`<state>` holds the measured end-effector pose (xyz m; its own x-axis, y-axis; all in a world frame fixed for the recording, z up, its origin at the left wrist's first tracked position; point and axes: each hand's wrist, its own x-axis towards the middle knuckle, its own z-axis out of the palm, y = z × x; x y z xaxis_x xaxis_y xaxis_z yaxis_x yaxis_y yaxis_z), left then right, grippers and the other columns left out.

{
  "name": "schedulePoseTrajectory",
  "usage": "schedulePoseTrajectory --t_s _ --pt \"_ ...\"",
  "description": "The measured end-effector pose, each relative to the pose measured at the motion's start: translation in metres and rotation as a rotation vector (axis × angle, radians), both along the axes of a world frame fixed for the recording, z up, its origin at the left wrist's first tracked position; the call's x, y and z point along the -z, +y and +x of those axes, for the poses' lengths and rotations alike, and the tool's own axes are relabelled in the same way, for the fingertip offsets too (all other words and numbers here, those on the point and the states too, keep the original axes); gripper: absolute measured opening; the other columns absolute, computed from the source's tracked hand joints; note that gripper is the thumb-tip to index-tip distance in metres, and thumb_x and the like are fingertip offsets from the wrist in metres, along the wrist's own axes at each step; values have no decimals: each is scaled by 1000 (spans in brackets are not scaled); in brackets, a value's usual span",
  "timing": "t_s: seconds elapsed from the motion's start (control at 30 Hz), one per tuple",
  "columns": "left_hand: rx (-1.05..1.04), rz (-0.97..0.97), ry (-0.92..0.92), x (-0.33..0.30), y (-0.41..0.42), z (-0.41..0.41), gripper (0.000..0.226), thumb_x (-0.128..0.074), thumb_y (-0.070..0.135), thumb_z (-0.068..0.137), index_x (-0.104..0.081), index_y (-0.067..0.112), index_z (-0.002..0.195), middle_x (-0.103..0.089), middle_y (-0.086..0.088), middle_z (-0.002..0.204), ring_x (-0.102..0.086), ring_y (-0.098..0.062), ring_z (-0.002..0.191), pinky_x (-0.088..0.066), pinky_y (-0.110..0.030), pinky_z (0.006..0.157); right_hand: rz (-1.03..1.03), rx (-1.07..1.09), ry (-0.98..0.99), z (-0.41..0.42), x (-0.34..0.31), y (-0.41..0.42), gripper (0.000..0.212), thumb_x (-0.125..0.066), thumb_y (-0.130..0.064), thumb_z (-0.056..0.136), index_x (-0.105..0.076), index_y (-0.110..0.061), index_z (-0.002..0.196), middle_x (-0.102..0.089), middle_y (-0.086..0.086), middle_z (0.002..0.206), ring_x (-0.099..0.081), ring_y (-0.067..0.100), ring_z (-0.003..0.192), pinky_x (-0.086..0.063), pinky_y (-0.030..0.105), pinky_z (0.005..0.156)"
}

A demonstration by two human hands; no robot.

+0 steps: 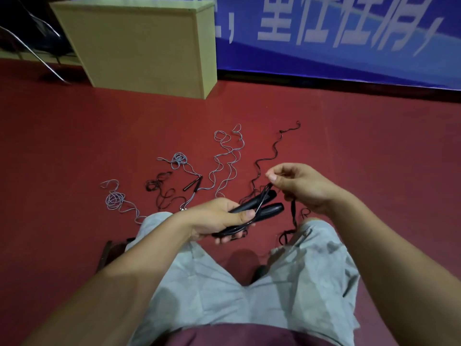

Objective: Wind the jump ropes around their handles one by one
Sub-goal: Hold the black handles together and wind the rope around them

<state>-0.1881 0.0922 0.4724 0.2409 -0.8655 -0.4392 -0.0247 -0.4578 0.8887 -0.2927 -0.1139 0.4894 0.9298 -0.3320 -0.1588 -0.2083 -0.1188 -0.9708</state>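
Left hand (219,218) clamps both black handles (259,208) side by side, thumb pinning a cord turn, likely so the pair acts as one spool. Right hand (301,186) pinches the black cord (264,158), held up to feed the next wrap; its slack trails across the floor (74,121). Other ropes (224,158) lie loose, unwound. Banner (349,33) lettering too blurred to read; no brands seen.
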Motion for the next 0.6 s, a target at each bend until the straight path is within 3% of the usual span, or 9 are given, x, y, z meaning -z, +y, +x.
schedulePoseTrajectory --t_s 0.07,0.17,0.3,0.43,0.6 --pt "-11 -36 58 2 6 -6 43 -59 47 86 -66 8 102 -59 -3 67 -50 -9 42 -37 -18 35 85 -24 -32 -3 4 2 8 -60 -8 94 -66 -13 94 -54 0 71 -46 12 61 -35 28 60" --pt "-29 -88 135 2 11 -13 38 -61 40 85 -65 8 104 -56 -6 72 -53 -9 45 -40 -18 36 119 20 -95 -5 10 11 10 -60 -6 94 -67 -13 92 -62 2 73 -53 20 69 -41 32 68" --pt "12 -101 157 -5 15 -22 31 -61 34 86 -64 9 104 -58 -4 75 -55 -10 50 -40 -18 38 216 115 -185 -9 11 19 7 -66 -5 85 -64 -12 85 -58 -1 63 -52 8 53 -44 19 54" --pt "86 -105 155 -10 20 -27 28 -64 34 91 -64 9 105 -63 -3 76 -57 -10 51 -39 -17 37 399 139 -214 -21 13 22 9 -69 -13 74 -63 -15 80 -57 -2 60 -48 8 48 -43 19 47" --pt "158 -132 122 -19 23 -37 29 -61 31 86 -63 9 104 -64 -2 74 -57 -9 50 -38 -16 36 304 133 -174 -29 15 33 13 -66 -4 85 -60 -12 77 -62 -2 59 -56 10 49 -47 21 48"
